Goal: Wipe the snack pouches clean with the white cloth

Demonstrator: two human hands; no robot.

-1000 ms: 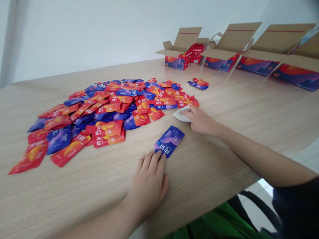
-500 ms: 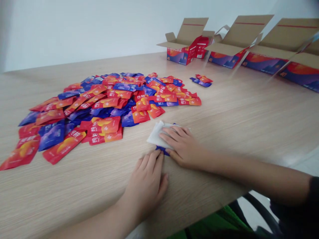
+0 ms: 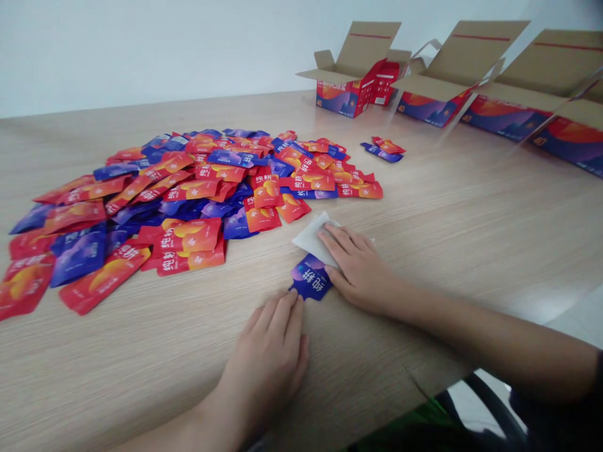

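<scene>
A small blue pouch [image 3: 311, 277] with white lettering lies flat on the table in the head view. My left hand [image 3: 269, 351] has its fingers together, with the fingertips pressing on the pouch's near left end. My right hand [image 3: 355, 267] is closed over a folded white cloth [image 3: 313, 238], pressing it down at the far right side of the pouch. The cloth's right part is hidden beneath my fingers. Left of the cloth spreads a large pile of red and blue pouches [image 3: 188, 238].
Two loose pouches [image 3: 384, 149] lie apart beyond the pile. Several open cardboard boxes [image 3: 339, 97] with raised flaps line the back right of the wooden table [image 3: 452, 232]. Behind stands a pale wall [image 3: 155, 50]. The table's near edge runs along the lower right.
The cloth in my right hand has shifted up off the blue pouch, uncovering most of its face. My left hand still touches the pouch's end. The view has shifted slightly.
</scene>
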